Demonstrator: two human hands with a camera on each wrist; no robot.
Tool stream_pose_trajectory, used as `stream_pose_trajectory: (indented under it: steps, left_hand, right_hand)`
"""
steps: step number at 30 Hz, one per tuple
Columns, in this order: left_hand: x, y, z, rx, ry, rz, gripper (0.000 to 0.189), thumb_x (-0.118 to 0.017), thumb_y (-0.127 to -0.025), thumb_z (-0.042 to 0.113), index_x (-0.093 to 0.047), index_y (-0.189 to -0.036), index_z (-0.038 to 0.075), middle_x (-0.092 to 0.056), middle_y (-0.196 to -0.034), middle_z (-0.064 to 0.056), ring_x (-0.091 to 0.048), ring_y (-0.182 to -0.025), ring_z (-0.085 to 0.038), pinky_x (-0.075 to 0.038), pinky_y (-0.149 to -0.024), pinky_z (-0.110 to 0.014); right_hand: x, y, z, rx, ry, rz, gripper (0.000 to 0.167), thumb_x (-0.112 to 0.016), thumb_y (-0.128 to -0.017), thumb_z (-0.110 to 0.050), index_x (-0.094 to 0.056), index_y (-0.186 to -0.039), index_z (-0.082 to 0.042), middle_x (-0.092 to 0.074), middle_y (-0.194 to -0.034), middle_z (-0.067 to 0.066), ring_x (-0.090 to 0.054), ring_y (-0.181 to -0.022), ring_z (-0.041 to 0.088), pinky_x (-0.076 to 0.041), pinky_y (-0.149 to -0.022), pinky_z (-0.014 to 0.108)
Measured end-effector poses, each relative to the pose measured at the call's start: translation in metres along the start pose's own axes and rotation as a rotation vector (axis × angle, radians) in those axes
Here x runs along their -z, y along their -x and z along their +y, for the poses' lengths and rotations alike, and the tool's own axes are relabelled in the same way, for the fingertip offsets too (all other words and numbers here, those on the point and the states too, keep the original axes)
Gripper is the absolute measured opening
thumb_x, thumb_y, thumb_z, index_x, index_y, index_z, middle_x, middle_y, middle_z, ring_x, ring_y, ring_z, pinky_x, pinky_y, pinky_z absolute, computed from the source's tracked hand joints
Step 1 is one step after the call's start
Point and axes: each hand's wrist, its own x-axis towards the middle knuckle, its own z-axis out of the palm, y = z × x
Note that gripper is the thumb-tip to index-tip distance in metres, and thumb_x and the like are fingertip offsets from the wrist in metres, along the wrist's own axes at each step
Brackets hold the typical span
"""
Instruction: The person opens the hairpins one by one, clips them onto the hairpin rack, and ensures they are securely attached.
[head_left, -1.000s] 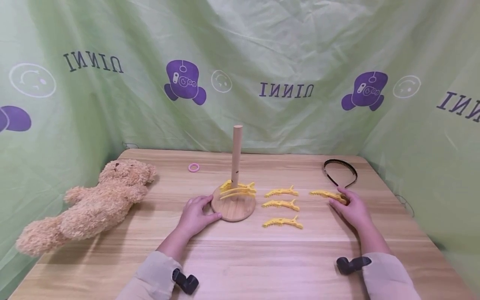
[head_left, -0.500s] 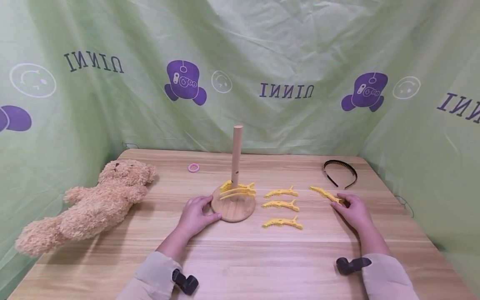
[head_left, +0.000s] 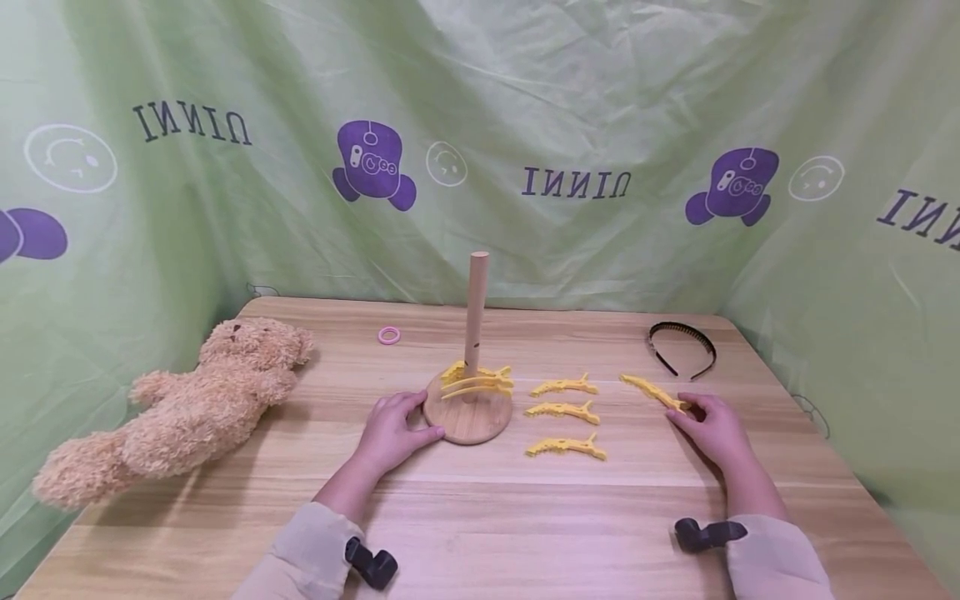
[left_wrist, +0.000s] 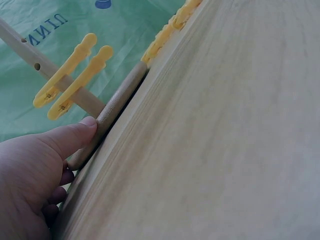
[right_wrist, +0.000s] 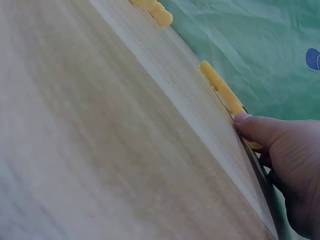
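Observation:
My left hand [head_left: 393,433] grips the rim of a wooden stand's round base [head_left: 472,425], thumb in front and fingers at the far left side. From the base rises an upright wooden post [head_left: 477,308]. Two yellow hair clips [left_wrist: 75,82] are on the post's lower part, just above the base. At the right, my right hand [head_left: 712,429] pinches the end of another yellow hair clip [head_left: 648,390] between thumb and fingers. That clip lies slanted, at or just above the table. Between the stand and this hand, three yellow hair clips [head_left: 562,410] lie in a column.
A black headband [head_left: 682,325] lies at the back right of the wooden table [head_left: 480,533]. A pink ring [head_left: 389,336] is behind the stand to the left. A plush bear [head_left: 202,408] lies along the left side. Green printed curtains [head_left: 480,100] surround the table.
The clip in my right hand has turned from nearly level to slanted, its held end coming nearer me. My right hand shifted slightly forward and away from the headband. The left hand stays on the base.

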Motion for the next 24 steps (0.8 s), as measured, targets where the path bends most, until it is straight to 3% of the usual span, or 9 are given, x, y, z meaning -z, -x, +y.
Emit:
stream_pose_trajectory:
  steps: [10, 13, 19, 24]
  left_hand:
    - [0.002, 0.001, 0.001, 0.007, 0.000, -0.005, 0.070, -0.081, -0.077, 0.036, -0.059, -0.133, 0.001, -0.062, -0.131, -0.018, -0.048, -0.126, -0.038, -0.037, -0.108, -0.053]
    - [0.001, 0.001, 0.001, 0.011, 0.005, -0.005, 0.070, -0.081, -0.077, 0.036, -0.059, -0.133, 0.001, -0.062, -0.131, -0.018, -0.048, -0.126, -0.038, -0.037, -0.108, -0.053]
    - [0.001, 0.001, -0.001, 0.004, -0.008, 0.003, 0.070, -0.081, -0.077, 0.036, -0.059, -0.133, 0.001, -0.062, -0.130, -0.018, -0.048, -0.125, -0.038, -0.037, -0.107, -0.054]
    - [0.001, 0.000, 0.000, 0.000, -0.005, 0.002, 0.070, -0.081, -0.076, 0.035, -0.059, -0.133, 0.001, -0.061, -0.130, -0.020, -0.048, -0.125, -0.039, -0.036, -0.108, -0.055]
  right_hand:
    - [0.004, 0.001, -0.015, -0.019, -0.037, -0.018, 0.051, -0.059, -0.097, -0.034, -0.052, -0.132, 0.003, -0.052, -0.131, 0.034, -0.048, -0.121, 0.051, -0.037, -0.101, 0.064]
    - [0.005, 0.002, -0.023, -0.011, -0.077, -0.017, 0.048, -0.059, -0.098, -0.033, -0.053, -0.133, 0.000, -0.056, -0.128, 0.032, -0.053, -0.116, 0.049, -0.040, -0.097, 0.063]
    - [0.003, 0.001, -0.047, 0.000, -0.212, -0.060, 0.051, -0.058, -0.098, -0.031, -0.049, -0.139, -0.002, -0.059, -0.127, 0.028, -0.057, -0.113, 0.041, -0.047, -0.097, 0.056]
    - [0.000, -0.001, -0.074, 0.069, -0.186, -0.092, 0.056, -0.058, -0.099, -0.033, -0.046, -0.142, 0.001, -0.057, -0.130, 0.030, -0.051, -0.124, 0.049, -0.042, -0.104, 0.061]
